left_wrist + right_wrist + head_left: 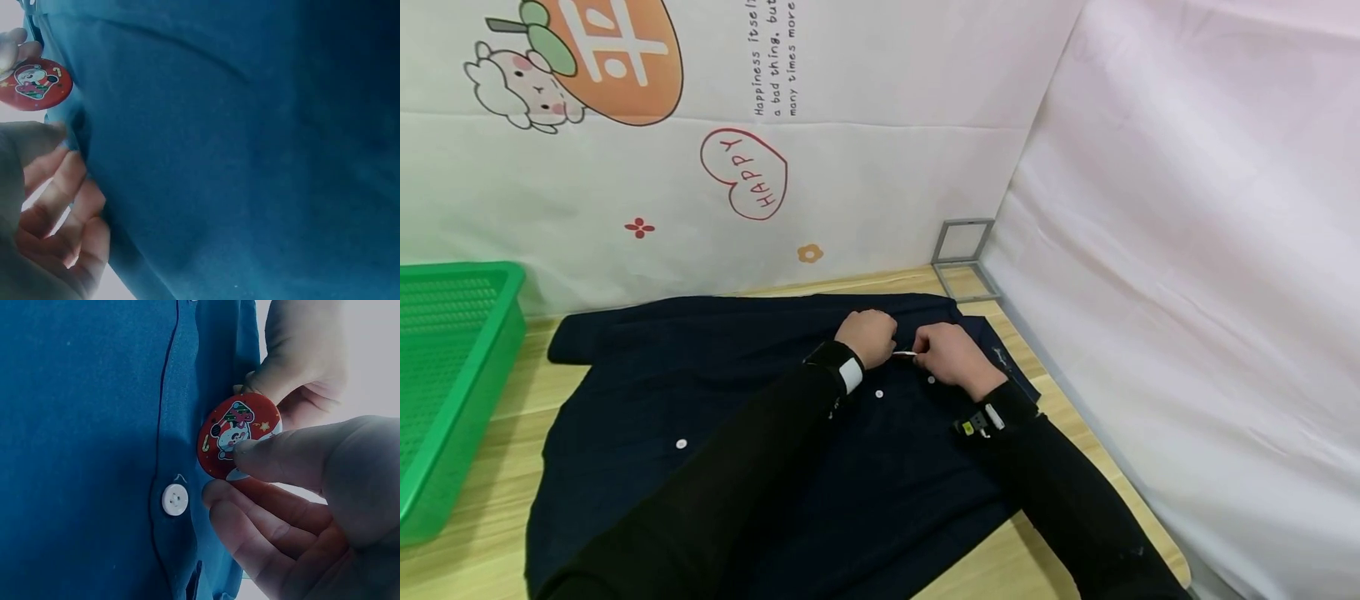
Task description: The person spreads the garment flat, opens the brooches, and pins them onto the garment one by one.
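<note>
A dark navy button-up shirt lies spread on the table, with white buttons along its front. My right hand holds a round red badge with a cartoon print, thumb on its face and fingers behind. In the head view the badge appears only as a thin pale edge. The left hand is just to its left, its thumb and fingertips pinching the shirt's cloth edge in the left wrist view. The badge's back is hidden. A white four-hole button sits near the right fingertips.
A green plastic basket stands on the wooden table at the left. Grey square frames are at the back right corner. A printed white cloth hangs behind, and a plain white one at the right.
</note>
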`<state>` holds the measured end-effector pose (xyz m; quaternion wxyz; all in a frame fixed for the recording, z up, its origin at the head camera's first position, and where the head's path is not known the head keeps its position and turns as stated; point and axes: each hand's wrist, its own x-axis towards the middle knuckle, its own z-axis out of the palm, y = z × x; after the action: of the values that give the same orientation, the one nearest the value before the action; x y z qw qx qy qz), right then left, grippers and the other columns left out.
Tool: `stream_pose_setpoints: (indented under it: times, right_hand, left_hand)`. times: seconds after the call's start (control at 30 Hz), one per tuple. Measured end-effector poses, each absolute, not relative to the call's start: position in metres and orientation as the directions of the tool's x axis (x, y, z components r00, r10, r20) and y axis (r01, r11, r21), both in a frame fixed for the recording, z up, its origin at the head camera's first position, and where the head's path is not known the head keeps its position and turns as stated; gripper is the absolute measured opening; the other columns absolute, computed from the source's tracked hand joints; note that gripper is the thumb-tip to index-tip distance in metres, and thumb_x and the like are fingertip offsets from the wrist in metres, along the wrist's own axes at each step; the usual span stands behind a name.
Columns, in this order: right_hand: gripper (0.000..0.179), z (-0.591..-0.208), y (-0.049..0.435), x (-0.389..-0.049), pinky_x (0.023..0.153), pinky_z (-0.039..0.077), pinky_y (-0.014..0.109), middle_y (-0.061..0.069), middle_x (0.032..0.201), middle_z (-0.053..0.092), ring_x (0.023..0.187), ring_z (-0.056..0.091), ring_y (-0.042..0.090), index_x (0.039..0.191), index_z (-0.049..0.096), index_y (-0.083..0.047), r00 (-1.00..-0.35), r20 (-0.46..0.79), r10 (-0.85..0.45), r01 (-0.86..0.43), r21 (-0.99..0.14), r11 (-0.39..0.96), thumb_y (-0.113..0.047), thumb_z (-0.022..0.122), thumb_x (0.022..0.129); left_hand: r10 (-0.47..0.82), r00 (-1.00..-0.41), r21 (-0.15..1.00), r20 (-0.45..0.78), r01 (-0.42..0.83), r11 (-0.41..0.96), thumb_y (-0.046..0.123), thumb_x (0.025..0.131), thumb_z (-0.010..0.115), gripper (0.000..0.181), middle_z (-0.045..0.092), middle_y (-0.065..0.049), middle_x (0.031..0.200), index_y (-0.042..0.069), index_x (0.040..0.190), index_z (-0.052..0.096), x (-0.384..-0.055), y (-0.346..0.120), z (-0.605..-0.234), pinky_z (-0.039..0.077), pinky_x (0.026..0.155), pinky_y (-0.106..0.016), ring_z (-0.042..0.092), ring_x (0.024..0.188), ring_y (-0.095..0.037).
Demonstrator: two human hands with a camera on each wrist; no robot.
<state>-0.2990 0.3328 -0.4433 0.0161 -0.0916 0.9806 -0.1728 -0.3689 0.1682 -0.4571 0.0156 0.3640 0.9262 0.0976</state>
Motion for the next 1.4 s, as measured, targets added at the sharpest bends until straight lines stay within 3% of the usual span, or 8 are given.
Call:
stream_pose_setpoints:
  times: [0.33,0.53,0.8,1.0,1.2,1.4]
  right_hand:
    - [0.012,-0.445,0.335,-0.297,0.068,0.048,0.036,-0.005,0.079,0.062,0.064,0.055,0.014,0.082,0.069,-0.016,-0.980,0.002,-0.199,-0.188,-0.349,0.918,-0.010,0.070,0.093]
    - [0.011,-0.447,0.336,-0.298,0.067,0.049,0.035,-0.005,0.079,0.062,0.062,0.057,0.012,0.083,0.069,-0.017,-0.981,-0.017,-0.193,-0.174,-0.361,0.916,-0.012,0.071,0.093]
    - [0.011,-0.447,0.337,-0.298,0.067,0.049,0.034,-0.005,0.079,0.062,0.060,0.057,0.010,0.083,0.069,-0.017,-0.982,-0.026,-0.185,-0.163,-0.363,0.917,-0.014,0.071,0.094]
    - [0.012,-0.445,0.337,-0.298,0.067,0.048,0.035,-0.004,0.079,0.062,0.060,0.057,0.012,0.083,0.069,-0.017,-0.983,-0.020,-0.184,-0.164,-0.368,0.915,-0.013,0.069,0.095]
    - [0.010,-0.441,0.340,-0.298,0.071,0.048,0.037,-0.005,0.081,0.062,0.067,0.057,0.013,0.087,0.069,-0.018,-0.977,0.027,-0.213,-0.208,-0.367,0.907,-0.014,0.068,0.096]
    - [0.006,-0.440,0.345,-0.307,0.074,0.049,0.038,-0.006,0.085,0.065,0.075,0.059,0.014,0.091,0.070,-0.019,-0.964,0.002,-0.265,-0.243,-0.406,0.881,-0.016,0.069,0.096]
  left_hand:
    - [0.667,-0.745,0.129,0.008,0.662,0.738,0.021,0.102,0.060,0.023,0.061,-0.001,0.087,0.018,0.080,0.068,-0.367,0.169,-0.462,0.046,0.081,-0.040,0.060,0.085,-0.023]
    - [0.657,-0.754,0.122,-0.003,0.652,0.748,0.016,0.104,0.055,0.026,0.062,-0.003,0.086,0.017,0.079,0.065,-0.366,0.171,-0.463,0.042,0.078,-0.038,0.059,0.084,-0.023]
    - [0.670,-0.742,0.126,-0.035,0.662,0.739,0.016,0.104,0.056,0.028,0.057,-0.001,0.071,0.017,0.077,0.064,-0.370,0.174,-0.465,0.039,0.077,-0.038,0.056,0.071,-0.020]
    - [0.702,-0.712,0.114,-0.004,0.697,0.708,0.017,0.103,0.057,0.017,0.063,-0.004,0.085,0.015,0.090,0.068,-0.367,0.171,-0.460,0.045,0.082,-0.040,0.061,0.082,-0.022]
    - [0.719,-0.695,0.214,0.029,0.707,0.674,0.015,0.103,0.055,0.015,0.059,-0.003,0.077,0.013,0.091,0.064,-0.368,0.166,-0.458,0.046,0.071,-0.035,0.058,0.071,-0.019]
    - [0.712,-0.698,0.443,0.075,0.663,0.603,0.004,0.099,0.058,0.005,0.055,-0.003,0.077,0.008,0.097,0.058,-0.371,0.159,-0.456,0.038,0.064,-0.031,0.051,0.065,-0.018]
